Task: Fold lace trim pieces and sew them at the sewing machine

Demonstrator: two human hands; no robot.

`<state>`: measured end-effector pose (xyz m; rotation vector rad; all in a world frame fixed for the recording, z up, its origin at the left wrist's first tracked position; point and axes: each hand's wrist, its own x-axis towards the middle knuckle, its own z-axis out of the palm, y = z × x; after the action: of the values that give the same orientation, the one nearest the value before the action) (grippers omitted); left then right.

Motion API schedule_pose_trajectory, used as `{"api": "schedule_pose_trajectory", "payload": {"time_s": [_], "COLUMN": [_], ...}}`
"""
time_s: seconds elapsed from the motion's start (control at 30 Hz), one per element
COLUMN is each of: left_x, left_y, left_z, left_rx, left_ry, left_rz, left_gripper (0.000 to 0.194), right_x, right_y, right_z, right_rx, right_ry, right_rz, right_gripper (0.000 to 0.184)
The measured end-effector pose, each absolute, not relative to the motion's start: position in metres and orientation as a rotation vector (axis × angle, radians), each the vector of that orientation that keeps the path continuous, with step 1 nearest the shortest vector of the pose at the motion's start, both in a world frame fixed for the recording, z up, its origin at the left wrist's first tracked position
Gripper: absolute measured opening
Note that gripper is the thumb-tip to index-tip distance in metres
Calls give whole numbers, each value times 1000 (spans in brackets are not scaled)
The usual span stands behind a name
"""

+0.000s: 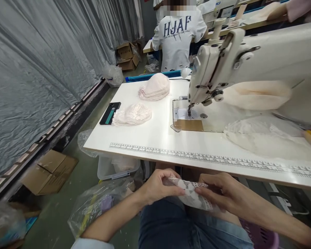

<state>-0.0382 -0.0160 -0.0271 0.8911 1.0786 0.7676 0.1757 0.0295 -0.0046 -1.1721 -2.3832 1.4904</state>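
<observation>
White lacy cloth (pixel 191 197), held up in both hands, over the lap and just in front of the near edge of the table (pixel 145 136). Pinches one end with the left hand (pixel 162 186), thumb on top and fingers curled behind. Pinches the other end with the right hand (pixel 220 193), closed on it the same way. Both grips closed on the cloth, with a stretch of lace between.

On the table, well past the left hand: a flat black thing (pixel 110 116) with a green stripe, tucked a bit under a lacy cup shape (pixel 138 113). Farther back, near the far edge: a pale pink pile (pixel 157 86) of round soft shapes. Along the near edge: a printed ruler (pixel 215 158). To the right: a big white sewing machine (pixel 274 52), with thin see-through cloth (pixel 261 136) under its arm and in front of it.

Down on the left: an open clear box (pixel 102 169) under the table, and a brown cardboard box (pixel 50 173) on the floor. Low on the right, partly hidden: a purple basket (pixel 265 237). Beyond the table: a person (pixel 180 41) in a white shirt, seen from the back.
</observation>
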Motion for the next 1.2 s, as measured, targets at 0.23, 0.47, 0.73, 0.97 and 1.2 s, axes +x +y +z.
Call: {"api": "schedule_pose_trajectory", "payload": {"time_s": [0.23, 0.47, 0.73, 0.97, 1.2], "left_x": [-43, -75, -62, -30, -24], "left_y": [-20, 26, 195, 242, 261], "left_z": [-29, 42, 55, 43, 39], "left_rx": [934, 1331, 1879, 1997, 2163], "left_ry": [1189, 1356, 1346, 1311, 1238], "left_rz": [840, 768, 345, 161, 58], "left_gripper": [38, 28, 22, 15, 13], "right_x": [172, 135, 150, 193, 193], "right_y": [26, 49, 138, 172, 179], "right_z": [-12, 11, 8, -4, -21], "right_rx": [-1168, -1088, -1218, -805, -621], "right_ry": [-2426, -2370, -2369, -2493, -2606], "right_rz": [1482, 1245, 572, 89, 19], "right_gripper": [41, 40, 31, 43, 35]}}
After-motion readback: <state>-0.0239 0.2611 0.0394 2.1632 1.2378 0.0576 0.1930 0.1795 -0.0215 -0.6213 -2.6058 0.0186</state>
